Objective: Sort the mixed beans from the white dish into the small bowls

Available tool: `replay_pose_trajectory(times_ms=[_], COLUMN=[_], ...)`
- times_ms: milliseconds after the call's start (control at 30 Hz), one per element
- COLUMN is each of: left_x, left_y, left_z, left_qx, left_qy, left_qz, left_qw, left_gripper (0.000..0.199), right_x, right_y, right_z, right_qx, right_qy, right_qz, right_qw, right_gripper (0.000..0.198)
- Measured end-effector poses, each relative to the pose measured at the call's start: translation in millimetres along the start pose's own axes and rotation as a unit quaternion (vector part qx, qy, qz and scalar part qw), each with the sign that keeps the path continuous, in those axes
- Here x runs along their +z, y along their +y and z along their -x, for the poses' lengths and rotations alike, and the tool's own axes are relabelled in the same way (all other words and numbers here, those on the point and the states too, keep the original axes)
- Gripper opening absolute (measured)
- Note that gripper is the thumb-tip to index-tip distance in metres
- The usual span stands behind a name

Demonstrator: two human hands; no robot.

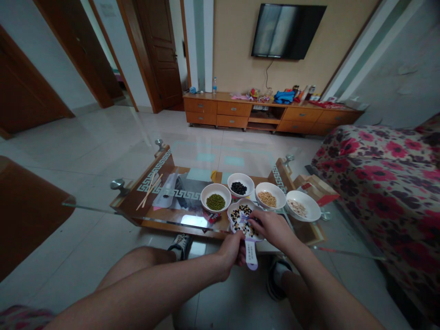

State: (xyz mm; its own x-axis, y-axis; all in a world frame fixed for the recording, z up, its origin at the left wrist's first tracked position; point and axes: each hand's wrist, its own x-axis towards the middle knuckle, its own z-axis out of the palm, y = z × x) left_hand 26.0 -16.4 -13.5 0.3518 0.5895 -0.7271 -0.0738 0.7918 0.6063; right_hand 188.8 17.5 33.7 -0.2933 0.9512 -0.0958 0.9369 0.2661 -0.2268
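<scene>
My left hand (231, 251) grips a white flower-shaped dish (252, 260) near its flat, labelled handle. Mixed black, yellow and pale beans (242, 213) are scattered in the dish. Over it, my right hand (270, 227) has its fingers pinched together among the beans; what they hold is too small to make out. Behind the dish stand white bowls: one with green mung beans (215, 202), one with black beans (239, 188), one with yellow soybeans (267, 199). Farther right, another bowl holds pale flat pieces (297, 208).
The bowls stand on a glass-topped coffee table (185, 220). Wooden chopsticks (150, 191) lie at its left, near a small red packet (213, 217). A brown paper bag (318, 187) is at the right, beside a flowered sofa (374, 156). A low cabinet (233, 110) stands across the room.
</scene>
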Motion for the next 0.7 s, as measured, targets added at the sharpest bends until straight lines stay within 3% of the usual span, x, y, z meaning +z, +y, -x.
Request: replay_pose_trajectory(times_ms=[367, 700], left_x=[0, 1], left_y=[-1, -1], left_z=[-1, -1], left_qx=[0.004, 0.000], left_qy=[-0.005, -0.001], left_qz=[0.002, 0.001], left_qw=[1.000, 1.000], left_gripper=[0.033, 0.034], right_x=[-2, -6], right_y=[1, -3], right_z=[0, -16], right_qx=[-0.007, 0.061], right_qy=[0.021, 0.184], right_qz=[-0.011, -0.024], right_qw=[1.000, 0.981], right_gripper=[0.027, 0.031])
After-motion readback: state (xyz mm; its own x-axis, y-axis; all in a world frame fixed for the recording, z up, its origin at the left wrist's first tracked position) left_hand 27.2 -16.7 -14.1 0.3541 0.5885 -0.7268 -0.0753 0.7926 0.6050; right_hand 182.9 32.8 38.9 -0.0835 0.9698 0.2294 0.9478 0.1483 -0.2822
